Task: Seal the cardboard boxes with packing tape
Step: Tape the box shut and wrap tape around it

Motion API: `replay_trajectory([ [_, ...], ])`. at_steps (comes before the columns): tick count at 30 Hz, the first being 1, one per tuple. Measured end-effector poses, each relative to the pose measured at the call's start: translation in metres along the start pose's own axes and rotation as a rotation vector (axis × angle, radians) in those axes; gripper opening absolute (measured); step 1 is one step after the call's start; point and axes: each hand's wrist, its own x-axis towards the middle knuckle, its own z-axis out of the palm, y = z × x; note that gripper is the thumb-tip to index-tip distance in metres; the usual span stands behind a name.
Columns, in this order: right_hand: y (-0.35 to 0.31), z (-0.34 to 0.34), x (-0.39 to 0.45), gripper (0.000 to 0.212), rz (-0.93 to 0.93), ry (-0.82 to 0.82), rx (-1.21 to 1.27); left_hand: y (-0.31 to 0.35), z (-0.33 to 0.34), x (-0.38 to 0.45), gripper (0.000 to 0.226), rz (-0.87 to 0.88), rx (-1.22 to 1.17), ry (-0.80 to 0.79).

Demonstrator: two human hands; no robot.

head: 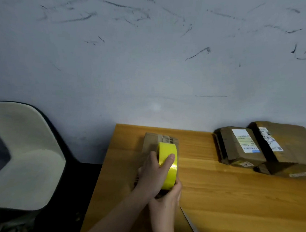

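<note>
A yellow roll of packing tape [168,166] stands on edge over a flat cardboard box [154,139] at the left end of the wooden table [224,191]. My left hand [151,173] grips the roll from the left, thumb across its yellow face. My right hand [168,201] holds the near underside of the roll, fingers curled beneath it. Most of the box is hidden behind my hands and the roll.
Two more cardboard boxes with shipping labels, one [239,145] and a larger one [286,146], lie at the table's back right against the scuffed wall. A thin blade, perhaps scissors [191,223], lies near the front edge. A beige chair [24,156] stands left of the table.
</note>
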Motion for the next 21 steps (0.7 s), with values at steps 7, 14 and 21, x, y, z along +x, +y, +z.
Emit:
replay_trajectory([
  [7,0.003,0.011,0.007,0.061,-0.055,0.068,-0.028,-0.035,-0.045,0.029,0.071,0.018,0.106,0.091],
  [14,-0.002,-0.012,0.035,0.049,-0.135,-0.217,0.064,-0.077,-0.031,0.033,0.081,-0.168,-0.07,-0.108],
  [21,-0.005,-0.055,0.061,0.044,-0.19,-0.417,0.007,-0.092,0.01,-0.007,0.098,-0.364,-0.412,0.019],
])
